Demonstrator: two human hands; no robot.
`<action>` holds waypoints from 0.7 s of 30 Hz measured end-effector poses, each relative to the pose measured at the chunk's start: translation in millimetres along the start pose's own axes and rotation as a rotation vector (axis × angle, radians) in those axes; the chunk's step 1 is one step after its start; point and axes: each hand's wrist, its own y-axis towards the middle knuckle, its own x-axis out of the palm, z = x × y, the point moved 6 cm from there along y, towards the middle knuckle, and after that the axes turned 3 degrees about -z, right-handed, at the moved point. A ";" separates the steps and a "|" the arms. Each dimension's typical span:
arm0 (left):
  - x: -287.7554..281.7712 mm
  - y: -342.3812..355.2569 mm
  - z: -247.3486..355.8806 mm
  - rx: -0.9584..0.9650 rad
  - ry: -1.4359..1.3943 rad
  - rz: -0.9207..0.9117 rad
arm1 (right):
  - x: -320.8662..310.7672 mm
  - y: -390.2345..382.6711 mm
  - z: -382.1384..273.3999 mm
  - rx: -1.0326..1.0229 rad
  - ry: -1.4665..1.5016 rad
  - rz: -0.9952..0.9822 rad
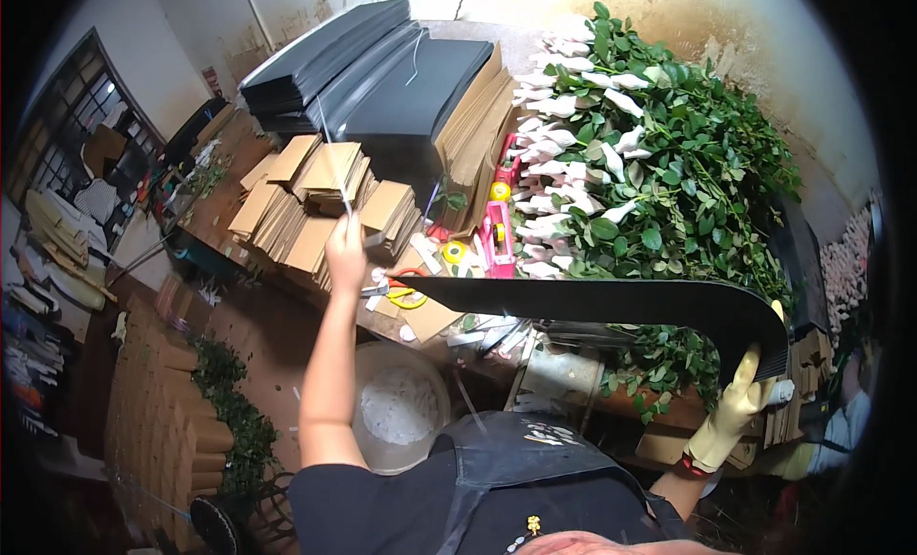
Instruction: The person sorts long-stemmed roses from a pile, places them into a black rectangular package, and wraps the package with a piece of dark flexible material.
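My bare left hand (345, 245) is closed on a thin white strip (336, 170) that stretches up in front of stacks of cut cardboard pieces (291, 211). My right hand (740, 402), in a pale yellow glove, grips the bent end of a long black corrugated sheet (611, 297), which spans the front of the table. Scissors with orange and yellow handles (408, 297) lie near the sheet's left end. Behind the sheet are pink tape dispensers (497, 240), a yellow tape roll (455, 253) and bundles of white-wrapped rose buds (559, 139) with leafy stems (688, 192).
Black sheets (411, 87) are piled at the back beside upright cardboard (473, 144). A bucket (437, 393) with white scraps stands below the table edge. Cardboard tubes (172, 431) and leafy stems are at lower left. Another bench (224, 159) is further left, and more wrapped buds (845, 268) at right.
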 end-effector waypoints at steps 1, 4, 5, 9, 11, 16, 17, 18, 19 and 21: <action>-15.9 -35.6 -20.7 -0.071 -0.006 0.059 | 2.3 4.2 1.3 0.001 0.006 -0.011; -73.0 -166.0 -68.5 -0.075 0.471 0.205 | 7.4 11.4 6.9 -0.056 0.025 -0.069; -92.2 -216.5 -91.7 -0.107 0.597 0.217 | 3.4 13.7 12.6 -0.070 0.041 -0.073; -304.8 -464.3 -235.5 -1.043 1.283 -0.026 | 0.2 40.7 29.7 -0.157 0.136 -0.198; -306.8 -486.7 -245.4 -1.350 1.301 -0.726 | 1.1 50.5 29.1 -0.129 0.205 -0.209; -123.8 -288.5 -30.6 -0.567 0.622 -0.256 | 15.2 59.1 19.9 0.204 0.490 -0.184; -84.6 -262.5 3.6 -0.371 0.470 -0.296 | 27.6 62.2 -1.1 0.154 0.408 -0.227; -29.9 -237.1 58.2 -0.207 0.273 -0.508 | 35.8 62.1 -17.8 0.110 0.308 -0.249; 11.9 -229.8 81.0 -0.125 0.135 -0.676 | 33.1 68.0 -30.3 0.059 0.255 -0.238; 81.7 -231.2 136.1 0.095 0.338 -0.853 | 18.4 75.8 -36.3 -0.030 0.227 -0.235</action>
